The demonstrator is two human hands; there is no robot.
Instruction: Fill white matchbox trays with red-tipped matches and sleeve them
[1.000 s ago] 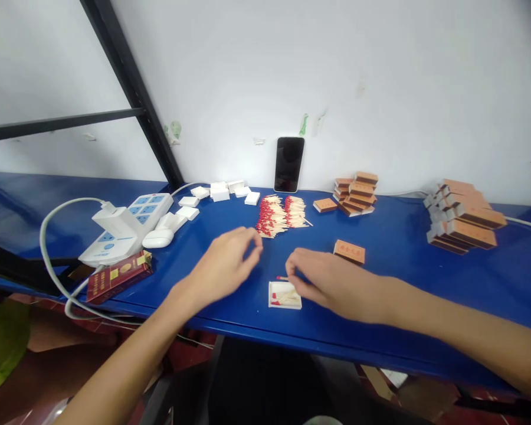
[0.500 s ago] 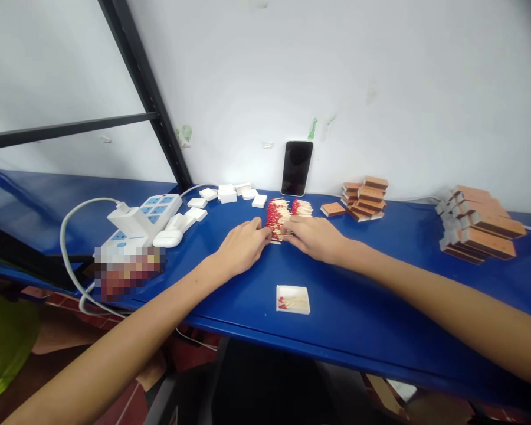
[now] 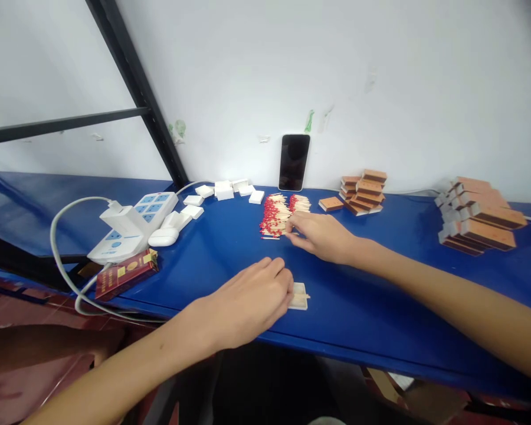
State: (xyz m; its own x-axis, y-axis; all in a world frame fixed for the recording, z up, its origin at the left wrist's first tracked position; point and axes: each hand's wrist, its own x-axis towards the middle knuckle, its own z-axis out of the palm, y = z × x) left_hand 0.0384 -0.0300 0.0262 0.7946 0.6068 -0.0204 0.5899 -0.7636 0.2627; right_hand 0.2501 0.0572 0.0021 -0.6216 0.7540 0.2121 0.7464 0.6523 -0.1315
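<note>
My left hand lies over the small white matchbox tray near the front edge of the blue table, fingers curled at its left side and hiding most of it. A match end pokes out at the tray's right. My right hand reaches to the pile of red-tipped matches farther back, its fingertips pinched at the pile's near right edge.
White empty trays, a power strip with a plug, a white earbud case and a red packet lie left. A phone leans on the wall. Brown matchbox sleeves and stacked boxes sit right.
My left hand has drawn back from the match pile to the white tray at the front. My right hand stays at the pile.
</note>
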